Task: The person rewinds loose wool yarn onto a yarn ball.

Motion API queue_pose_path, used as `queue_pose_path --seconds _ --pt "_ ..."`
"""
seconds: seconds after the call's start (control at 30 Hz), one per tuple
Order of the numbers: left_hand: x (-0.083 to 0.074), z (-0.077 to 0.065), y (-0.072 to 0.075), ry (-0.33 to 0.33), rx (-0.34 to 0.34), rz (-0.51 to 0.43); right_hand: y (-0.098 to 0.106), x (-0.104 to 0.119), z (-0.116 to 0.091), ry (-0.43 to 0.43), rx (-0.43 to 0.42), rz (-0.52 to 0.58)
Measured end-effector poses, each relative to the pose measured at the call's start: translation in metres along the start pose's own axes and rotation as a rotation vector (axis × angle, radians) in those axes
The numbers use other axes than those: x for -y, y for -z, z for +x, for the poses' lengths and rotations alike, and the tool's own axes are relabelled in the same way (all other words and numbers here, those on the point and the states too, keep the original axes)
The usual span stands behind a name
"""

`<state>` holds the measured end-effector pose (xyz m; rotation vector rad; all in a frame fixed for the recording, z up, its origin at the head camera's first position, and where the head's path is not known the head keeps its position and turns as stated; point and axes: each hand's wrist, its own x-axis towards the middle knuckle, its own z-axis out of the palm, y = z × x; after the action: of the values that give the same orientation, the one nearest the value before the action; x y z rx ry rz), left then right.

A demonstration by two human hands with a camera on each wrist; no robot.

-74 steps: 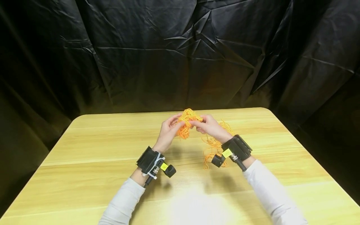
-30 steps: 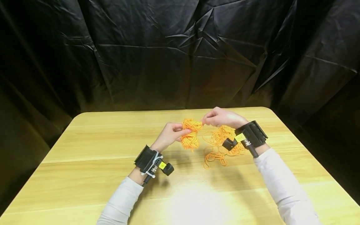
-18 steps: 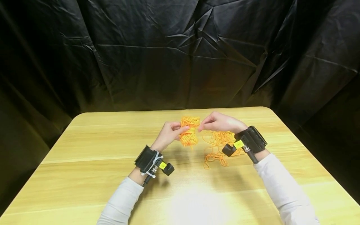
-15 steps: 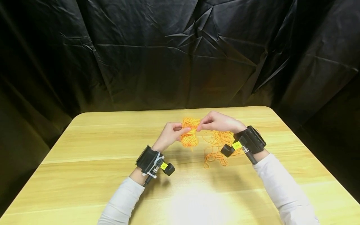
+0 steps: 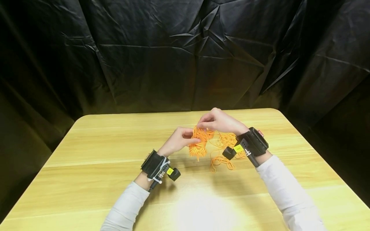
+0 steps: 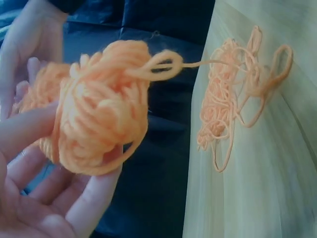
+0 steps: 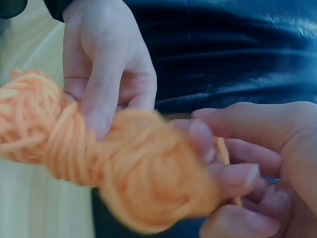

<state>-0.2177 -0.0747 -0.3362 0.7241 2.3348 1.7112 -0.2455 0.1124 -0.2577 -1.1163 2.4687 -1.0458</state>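
Observation:
A bundle of orange yarn, wound tight around its middle into two fat lobes, is held up over the table. My left hand grips it at the waist, thumb on the near side and fingers behind. At the bundle's far end is my right hand, its fingers curled around a strand of yarn in the right wrist view. A small loop sticks out of the bundle in the left wrist view, and a strand runs from there to the loose yarn on the table.
The loose yarn lies in a tangled pile under my right forearm, partly hidden by the wrist camera. The pale wooden table ends at the back before a black curtain.
My right hand has gone from beside the bundle to over its far end, after swinging out right earlier. The bundle has tilted and sits slightly lower and further right; my left hand keeps its grip.

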Motion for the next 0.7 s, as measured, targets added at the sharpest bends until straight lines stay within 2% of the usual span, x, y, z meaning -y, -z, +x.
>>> queue_pose_path --seconds 0.1,0.23,0.3,0.37,0.5,0.6,0.63,0.7 --pt "-0.002 0.0 0.0 -0.025 0.024 -0.03 -0.003 -0.015 0.001 -0.046 -0.048 0.183" --pt "-0.003 0.0 0.0 -0.041 0.031 -0.091 -0.016 -0.037 0.002 -0.12 -0.134 0.516" --pt "-0.004 0.0 -0.001 -0.039 0.008 -0.154 -0.027 -0.047 0.002 -0.14 -0.182 0.702" --pt "-0.005 0.0 -0.002 -0.033 -0.046 -0.21 -0.038 -0.053 0.002 -0.16 -0.223 0.848" --pt "-0.004 0.003 -0.003 -0.056 -0.2 -0.298 -0.058 -0.057 -0.001 -0.191 -0.265 0.996" --pt "-0.003 0.005 -0.003 -0.104 -0.302 -0.345 -0.069 -0.056 -0.002 -0.212 -0.282 1.028" --pt "0.011 0.012 -0.003 -0.132 -0.323 -0.361 -0.072 -0.056 -0.002 -0.213 -0.283 1.032" --pt "0.011 0.012 -0.002 -0.152 -0.377 -0.37 -0.078 -0.056 -0.004 -0.22 -0.285 1.036"
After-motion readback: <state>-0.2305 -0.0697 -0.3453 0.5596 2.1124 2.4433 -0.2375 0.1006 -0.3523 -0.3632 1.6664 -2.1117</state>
